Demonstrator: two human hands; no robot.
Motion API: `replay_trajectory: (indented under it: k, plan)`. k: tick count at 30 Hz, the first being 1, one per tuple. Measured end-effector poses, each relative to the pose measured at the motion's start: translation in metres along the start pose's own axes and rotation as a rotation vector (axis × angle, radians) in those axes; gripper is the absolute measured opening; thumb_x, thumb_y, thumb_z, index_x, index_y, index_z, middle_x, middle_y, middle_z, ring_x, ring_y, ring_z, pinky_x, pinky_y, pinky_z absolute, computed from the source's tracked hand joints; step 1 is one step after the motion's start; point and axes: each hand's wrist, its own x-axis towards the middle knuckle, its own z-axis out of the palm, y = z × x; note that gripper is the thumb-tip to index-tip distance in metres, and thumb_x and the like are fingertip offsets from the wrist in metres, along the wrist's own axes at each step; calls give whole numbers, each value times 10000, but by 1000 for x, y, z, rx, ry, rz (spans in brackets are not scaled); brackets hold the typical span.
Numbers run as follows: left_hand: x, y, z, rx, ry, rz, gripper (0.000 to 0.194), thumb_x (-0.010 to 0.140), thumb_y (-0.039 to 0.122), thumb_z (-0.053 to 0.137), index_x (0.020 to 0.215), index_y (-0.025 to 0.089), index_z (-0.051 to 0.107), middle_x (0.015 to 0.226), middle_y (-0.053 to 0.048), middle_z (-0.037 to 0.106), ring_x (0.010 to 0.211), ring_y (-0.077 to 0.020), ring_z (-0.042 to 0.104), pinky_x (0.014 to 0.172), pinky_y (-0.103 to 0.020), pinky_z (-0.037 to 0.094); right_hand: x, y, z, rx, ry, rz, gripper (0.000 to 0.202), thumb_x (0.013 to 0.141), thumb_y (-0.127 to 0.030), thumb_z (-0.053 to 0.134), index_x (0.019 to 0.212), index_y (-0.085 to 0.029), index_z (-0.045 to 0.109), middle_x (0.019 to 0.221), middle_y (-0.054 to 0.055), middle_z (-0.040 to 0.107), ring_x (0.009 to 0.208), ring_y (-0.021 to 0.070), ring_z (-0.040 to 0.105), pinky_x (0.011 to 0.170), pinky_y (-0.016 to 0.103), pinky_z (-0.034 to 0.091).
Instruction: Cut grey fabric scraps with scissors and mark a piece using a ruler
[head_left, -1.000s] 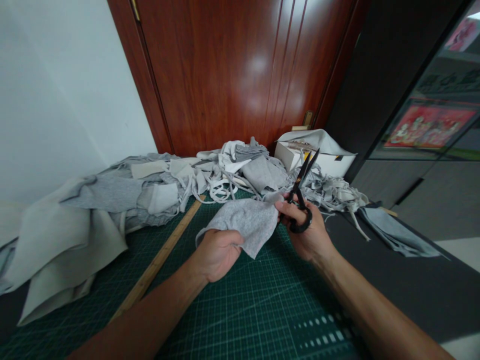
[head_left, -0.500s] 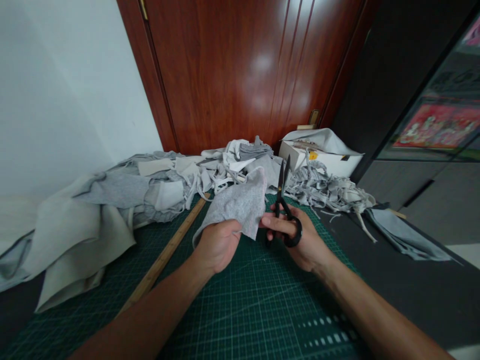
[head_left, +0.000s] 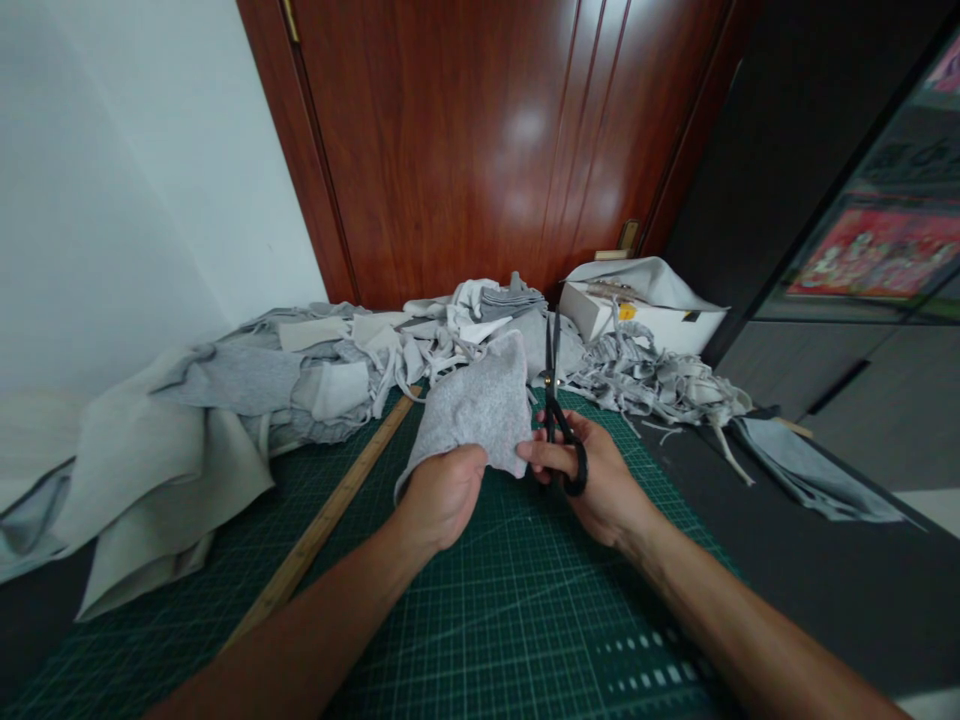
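A piece of light grey fabric (head_left: 480, 405) is raised above the green cutting mat (head_left: 480, 600). My left hand (head_left: 444, 492) pinches its lower edge between thumb and fingers. Black-handled scissors (head_left: 553, 385) sit in my right hand (head_left: 589, 470), blades pointing up and slightly parted, just right of the fabric. The thumb and a fingertip of that hand also touch the fabric's lower right corner. The scissors' blades are apart from the fabric's edge.
A wooden ruler (head_left: 337, 515) lies along the mat's left side. Grey and white fabric pieces (head_left: 330, 375) are heaped at the back and left. Fabric strips (head_left: 660, 385) pile before a white box (head_left: 645, 315). Folded grey cloth (head_left: 814, 470) lies at right. A red-brown door (head_left: 450, 150) stands behind.
My right hand has moved slightly left with the scissors, its fingertips now at the fabric's corner. The blades are a little less spread. The fabric is turned a little flatter toward me.
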Motion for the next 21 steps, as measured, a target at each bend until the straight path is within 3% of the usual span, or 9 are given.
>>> replay_trajectory:
  k: [4, 9, 15, 21]
  plan:
    - [-1, 5, 3, -80, -60, -31, 142, 517, 96, 696, 609, 197, 659, 771, -45, 726, 1148, -345, 677, 1128, -496, 475, 2, 1, -1, -5, 16, 4, 630, 460, -139, 1010, 942, -191, 608, 721, -87, 644, 582, 88, 554, 524, 229, 425]
    - [-4, 9, 10, -124, -129, -34, 191, 605, 161, 829, 787, 170, 775, 968, -71, 809, 1123, -323, 714, 1127, -488, 489, 4, 2, -3, -55, -18, -15, 659, 470, -160, 1029, 981, -191, 614, 699, -93, 639, 578, 87, 526, 521, 225, 414]
    - [-3, 11, 7, -76, -146, -81, 277, 653, 163, 897, 919, 137, 824, 1026, -94, 825, 1022, -266, 743, 1011, -390, 543, 4, 3, -4, -80, -69, -20, 696, 467, -165, 1038, 1021, -187, 618, 683, -105, 623, 543, 77, 506, 493, 217, 404]
    - [-1, 15, 4, -83, -245, -125, 272, 679, 160, 902, 934, 153, 808, 957, -75, 822, 927, -221, 751, 952, -357, 543, 4, 0, -5, -81, -91, -21, 679, 469, -191, 1046, 1002, -189, 625, 681, -100, 627, 536, 78, 503, 492, 219, 418]
